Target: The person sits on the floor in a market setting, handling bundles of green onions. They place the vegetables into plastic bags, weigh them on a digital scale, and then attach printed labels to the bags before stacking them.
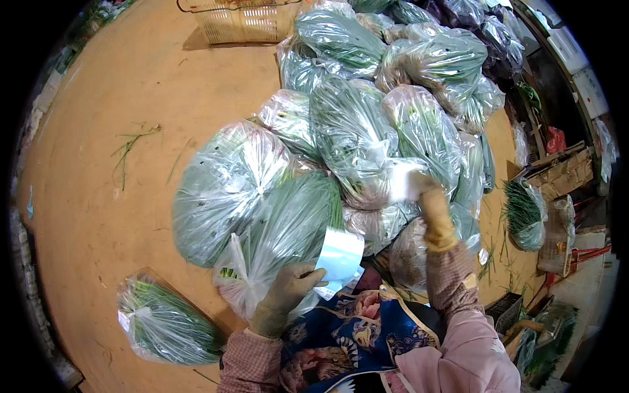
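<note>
My left hand (291, 290), in a tan glove, grips several sheets of label backing paper (340, 253), bluish and partly curled. A clear plastic bag of long green stalks (295, 216) lies just beyond that hand. My gloved right hand (426, 189) is blurred, reaching over the heap with a white label (404, 182) at its fingers. Beneath the label is a knotted bag of green vegetables (351, 127); whether the label touches it I cannot tell. To the left sits another large knotted bag (228, 191). A smaller bag (169, 319) near my left sleeve bears a small label.
More filled bags (442, 54) are heaped at the top. A cream plastic basket (245, 24) stands at the top left. Loose green stalks (128, 147) lie on the tan surface. At the right are another basket (556, 240), a bag of greens (526, 216) and cardboard (565, 172).
</note>
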`<state>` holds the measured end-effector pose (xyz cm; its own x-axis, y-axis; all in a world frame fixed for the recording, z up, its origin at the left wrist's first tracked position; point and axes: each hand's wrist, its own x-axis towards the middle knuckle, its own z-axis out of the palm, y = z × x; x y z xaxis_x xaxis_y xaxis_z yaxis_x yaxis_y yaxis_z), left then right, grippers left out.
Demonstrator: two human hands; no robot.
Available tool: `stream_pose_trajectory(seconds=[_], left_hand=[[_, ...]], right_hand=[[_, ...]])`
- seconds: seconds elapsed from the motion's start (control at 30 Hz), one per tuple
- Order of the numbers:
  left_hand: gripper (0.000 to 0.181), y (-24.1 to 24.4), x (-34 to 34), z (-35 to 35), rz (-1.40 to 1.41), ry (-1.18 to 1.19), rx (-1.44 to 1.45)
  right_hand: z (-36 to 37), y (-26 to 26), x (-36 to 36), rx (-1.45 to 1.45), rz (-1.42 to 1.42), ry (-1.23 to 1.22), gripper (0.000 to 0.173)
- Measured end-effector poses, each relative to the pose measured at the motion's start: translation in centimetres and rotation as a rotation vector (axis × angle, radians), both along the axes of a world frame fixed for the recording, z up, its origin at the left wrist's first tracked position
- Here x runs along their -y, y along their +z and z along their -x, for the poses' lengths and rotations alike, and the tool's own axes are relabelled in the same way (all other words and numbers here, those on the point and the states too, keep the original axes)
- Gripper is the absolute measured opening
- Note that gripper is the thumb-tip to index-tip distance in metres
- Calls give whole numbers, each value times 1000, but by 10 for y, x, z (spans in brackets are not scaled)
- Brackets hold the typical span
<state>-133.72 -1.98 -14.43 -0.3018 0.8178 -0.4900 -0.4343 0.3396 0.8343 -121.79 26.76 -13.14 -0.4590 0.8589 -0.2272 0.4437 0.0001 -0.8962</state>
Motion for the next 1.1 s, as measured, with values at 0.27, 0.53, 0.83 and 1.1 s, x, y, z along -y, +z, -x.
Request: stream_pose_trajectory(seconds=[0.27,0.53,0.83,1.1], left_hand=[[20,-21,3,-8,-112,-83,-253],[16,-14,15,-13,-112,27,166],[23,-9,45,14,-340,388,588],[30,0,67,34,-295,425,523]], right_hand=[[17,-113,-1,760,-1248,819,34],[76,-181,-20,599,-814,579,38],[139,0,-4,630,-826,689,21],[254,133,187,12,-310,1023,34]])
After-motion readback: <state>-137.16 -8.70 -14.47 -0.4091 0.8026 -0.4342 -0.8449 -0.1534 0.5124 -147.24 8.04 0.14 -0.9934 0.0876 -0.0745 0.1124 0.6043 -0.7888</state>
